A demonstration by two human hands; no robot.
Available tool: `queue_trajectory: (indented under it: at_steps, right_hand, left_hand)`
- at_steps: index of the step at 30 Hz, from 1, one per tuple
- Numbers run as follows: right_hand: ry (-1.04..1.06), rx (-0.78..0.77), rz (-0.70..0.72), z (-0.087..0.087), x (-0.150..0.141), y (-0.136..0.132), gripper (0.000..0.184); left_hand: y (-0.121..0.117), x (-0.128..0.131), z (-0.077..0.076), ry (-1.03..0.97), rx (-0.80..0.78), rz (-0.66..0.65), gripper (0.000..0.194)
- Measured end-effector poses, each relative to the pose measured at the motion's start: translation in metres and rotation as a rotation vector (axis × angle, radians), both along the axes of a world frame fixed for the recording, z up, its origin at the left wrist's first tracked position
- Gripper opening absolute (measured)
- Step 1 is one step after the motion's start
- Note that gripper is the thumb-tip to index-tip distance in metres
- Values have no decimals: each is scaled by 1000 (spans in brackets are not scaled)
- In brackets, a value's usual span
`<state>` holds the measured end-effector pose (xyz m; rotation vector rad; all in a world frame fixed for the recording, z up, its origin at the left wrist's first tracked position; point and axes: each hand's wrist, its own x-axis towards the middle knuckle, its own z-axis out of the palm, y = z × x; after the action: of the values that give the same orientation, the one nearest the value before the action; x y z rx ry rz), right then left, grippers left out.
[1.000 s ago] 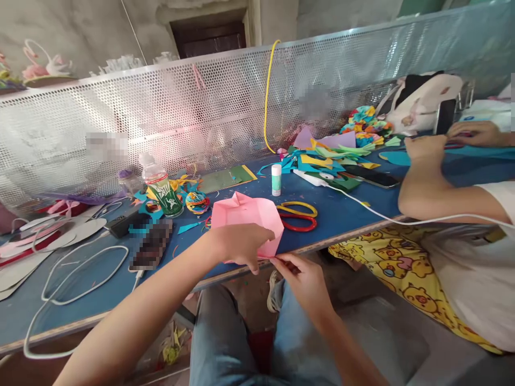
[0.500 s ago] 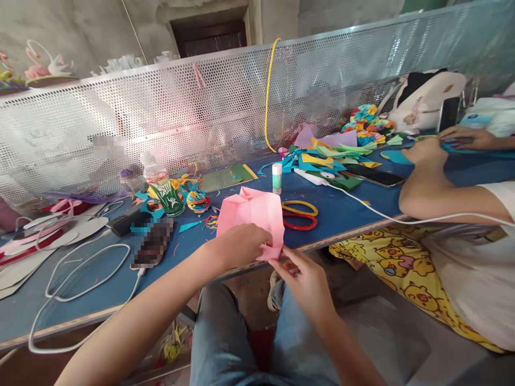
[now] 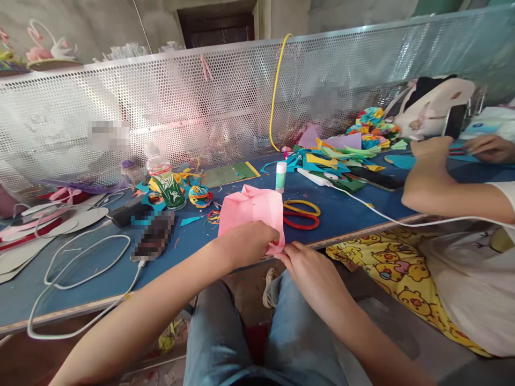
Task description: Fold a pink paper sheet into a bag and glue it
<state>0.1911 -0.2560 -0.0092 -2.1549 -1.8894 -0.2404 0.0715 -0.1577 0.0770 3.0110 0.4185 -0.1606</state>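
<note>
Pink folded paper [image 3: 257, 209] sits at the counter [image 3: 338, 214] edge, its near right corner pinched in the closed grip of the left hand [image 3: 251, 241] and right hand [image 3: 308, 268].

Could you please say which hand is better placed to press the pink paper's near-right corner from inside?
Probably the left hand: it reaches inside the pink paper, while the right hand holds it from outside.

Pink paper [image 3: 250, 209], red-and-yellow scissors [image 3: 315, 215], blue tabletop [image 3: 338, 213]
</note>
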Motion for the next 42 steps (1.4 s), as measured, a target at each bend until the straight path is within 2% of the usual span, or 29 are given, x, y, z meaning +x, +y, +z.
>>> queue_trajectory:
  at_steps: [7,13,19,25,28,30,33,37,42]
  right_hand:
    - [52,-127,39,12,9,7,17]
    - [60,-220,11,16,10,9,21]
    - [42,-199,-14,17,10,9,22]
    - [84,-176,46,22,16,7,25]
    - [107,-147,135,23,18,4,31]
    - [84,-146,176,22,19,3,36]
    - [8,-183,167,21,19,2,37]
    - [-10,-190,145,25,17,0,38]
    - [63,-177,232,27,16,-5,37]
  left_hand:
    - [-3,3,-1,-37,14,30,19]
    - [-5,4,-3,-78,-15,12,20]
    - [-2,2,-11,-108,-5,12,22]
    - [2,1,-17,-134,-9,18,22]
    - [3,1,-19,-130,12,23,21]
    - [3,1,-21,-139,18,8,20]
    - [2,2,-23,-150,16,-8,21]
    - [1,2,-24,-153,24,-14,19]
    - [-5,0,-20,-142,66,-17,23]
